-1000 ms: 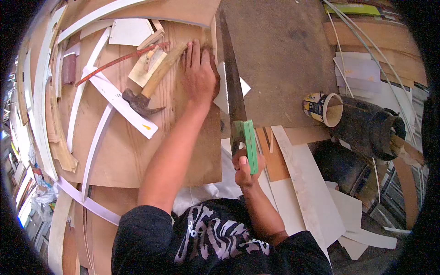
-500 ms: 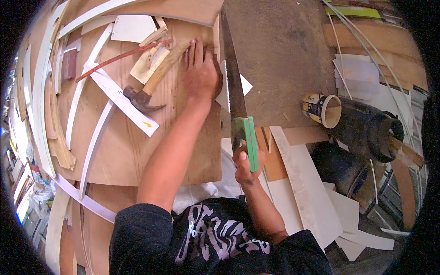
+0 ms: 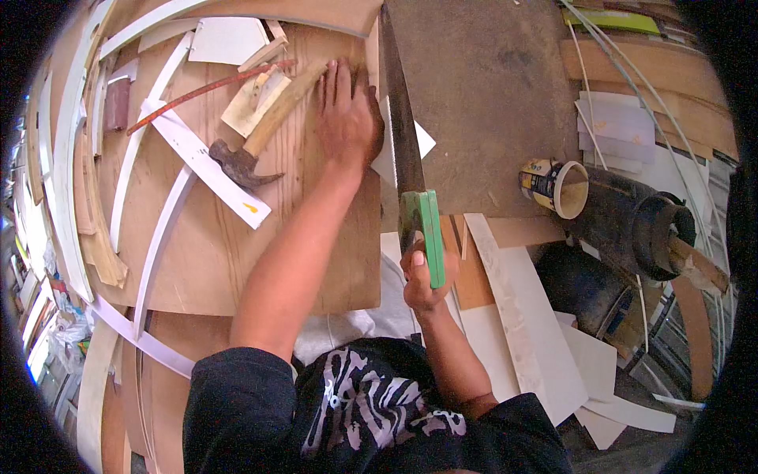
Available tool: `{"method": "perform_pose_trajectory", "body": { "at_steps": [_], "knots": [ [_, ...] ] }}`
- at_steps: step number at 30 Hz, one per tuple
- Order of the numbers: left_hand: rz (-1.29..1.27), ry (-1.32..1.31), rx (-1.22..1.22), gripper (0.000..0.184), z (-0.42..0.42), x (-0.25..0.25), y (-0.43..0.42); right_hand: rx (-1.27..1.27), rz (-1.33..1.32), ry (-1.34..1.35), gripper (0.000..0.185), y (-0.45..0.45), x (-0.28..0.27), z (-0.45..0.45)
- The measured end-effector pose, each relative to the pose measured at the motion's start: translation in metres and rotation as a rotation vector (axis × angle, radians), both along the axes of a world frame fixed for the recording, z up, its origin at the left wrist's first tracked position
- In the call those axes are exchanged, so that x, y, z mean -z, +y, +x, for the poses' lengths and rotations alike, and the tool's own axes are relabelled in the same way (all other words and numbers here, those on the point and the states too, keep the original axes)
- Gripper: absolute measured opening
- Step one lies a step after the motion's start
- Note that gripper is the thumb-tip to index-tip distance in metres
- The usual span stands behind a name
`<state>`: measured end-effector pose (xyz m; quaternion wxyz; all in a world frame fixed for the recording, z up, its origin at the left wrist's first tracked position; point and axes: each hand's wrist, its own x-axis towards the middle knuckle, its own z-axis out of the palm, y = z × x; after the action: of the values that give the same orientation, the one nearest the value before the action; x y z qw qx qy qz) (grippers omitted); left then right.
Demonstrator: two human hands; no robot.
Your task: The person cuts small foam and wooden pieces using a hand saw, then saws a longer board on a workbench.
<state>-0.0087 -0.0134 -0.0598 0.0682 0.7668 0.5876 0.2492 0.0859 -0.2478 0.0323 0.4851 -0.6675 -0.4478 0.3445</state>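
Wooden board (image 3: pixel 209 272), saw (image 3: pixel 408 162) in right grip (image 3: pixel 422 291)

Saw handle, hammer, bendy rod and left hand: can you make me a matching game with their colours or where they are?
1. Saw handle
2. Hammer
3. Long thin rod
4. Left hand

A. Reddish
B. Palm down on the board
C. Green
D. Dark head, wooden grip

Right pairs: 1-C, 2-D, 3-A, 4-B
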Motion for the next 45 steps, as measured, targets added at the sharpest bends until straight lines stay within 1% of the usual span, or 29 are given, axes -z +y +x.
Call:
{"method": "perform_pose_trajectory", "body": {
  "at_steps": [4, 6, 8, 9, 13, 15, 16, 18, 19, 21, 23, 24, 27, 29, 31, 34, 36, 40, 42, 45],
  "knots": [
    [-0.036, 0.032, 0.002, 0.044, -0.001, -0.007, 0.002, 0.016, 0.014, 0.0, 0.039, -0.015, 0.004, -0.002],
    [-0.047, 0.033, 0.002, 0.043, 0.0, -0.008, -0.002, -0.009, -0.027, -0.019, 0.039, -0.011, 0.006, 0.002],
    [-0.028, -0.047, -0.002, 0.043, 0.002, -0.009, 0.0, 0.0, -0.032, 0.015, 0.039, -0.005, 0.004, 0.001],
    [-0.022, -0.045, 0.002, 0.043, 0.002, -0.011, 0.002, 0.004, -0.034, 0.049, 0.039, -0.001, 0.005, 0.0],
    [-0.028, -0.017, 0.007, 0.043, 0.0, -0.009, 0.001, 0.01, -0.033, 0.041, 0.039, -0.017, -0.001, -0.003],
    [-0.007, -0.019, 0.021, 0.043, 0.0, -0.005, 0.001, -0.034, -0.026, -0.063, 0.038, -0.01, -0.006, -0.001],
    [0.005, 0.0, 0.009, 0.043, 0.001, -0.004, 0.001, -0.03, -0.027, -0.064, 0.038, -0.011, -0.006, 0.001],
    [0.017, 0.018, -0.003, 0.043, 0.002, -0.003, 0.002, 0.033, -0.078, 0.107, 0.037, -0.014, -0.005, 0.006],
    [0.032, 0.005, 0.0, 0.043, 0.002, -0.002, 0.002, 0.034, -0.081, 0.106, 0.037, -0.016, -0.006, 0.007],
    [0.05, -0.008, 0.002, 0.042, 0.002, -0.001, 0.004, -0.005, -0.051, 0.033, 0.036, -0.016, -0.008, 0.009],
    [0.037, 0.084, 0.025, 0.042, -0.001, 0.0, 0.005, -0.007, -0.017, 0.006, 0.036, -0.013, -0.004, 0.007],
    [0.034, 0.086, 0.022, 0.042, -0.001, -0.004, 0.004, -0.007, 0.012, -0.021, 0.035, -0.012, -0.001, 0.007],
    [0.009, 0.041, 0.029, 0.042, 0.001, -0.005, 0.002, -0.006, -0.005, 0.019, 0.035, -0.008, 0.004, 0.007],
    [0.047, 0.019, 0.008, 0.043, 0.002, 0.004, 0.005, 0.012, -0.036, 0.015, 0.037, -0.011, -0.004, 0.001],
    [0.022, 0.026, 0.007, 0.043, 0.002, -0.002, 0.003, 0.02, -0.07, 0.014, 0.039, -0.012, -0.007, -0.001],
    [0.007, 0.026, 0.009, 0.042, 0.002, -0.007, 0.002, 0.019, -0.039, -0.038, 0.039, -0.008, -0.004, 0.0],
    [0.015, 0.015, 0.013, 0.042, 0.003, -0.006, 0.0, 0.016, -0.015, 0.082, 0.035, -0.001, 0.001, 0.005],
    [0.01, 0.006, 0.02, 0.042, 0.001, -0.003, 0.004, 0.013, -0.002, 0.05, 0.034, -0.014, 0.002, -0.001],
    [-0.005, -0.004, 0.023, 0.042, -0.001, 0.0, 0.003, 0.042, -0.053, 0.014, 0.043, -0.012, -0.005, -0.004],
    [0.029, 0.047, 0.026, 0.041, 0.001, 0.005, 0.002, 0.05, -0.117, 0.037, 0.044, 0.004, -0.012, -0.001]
  ]
}}
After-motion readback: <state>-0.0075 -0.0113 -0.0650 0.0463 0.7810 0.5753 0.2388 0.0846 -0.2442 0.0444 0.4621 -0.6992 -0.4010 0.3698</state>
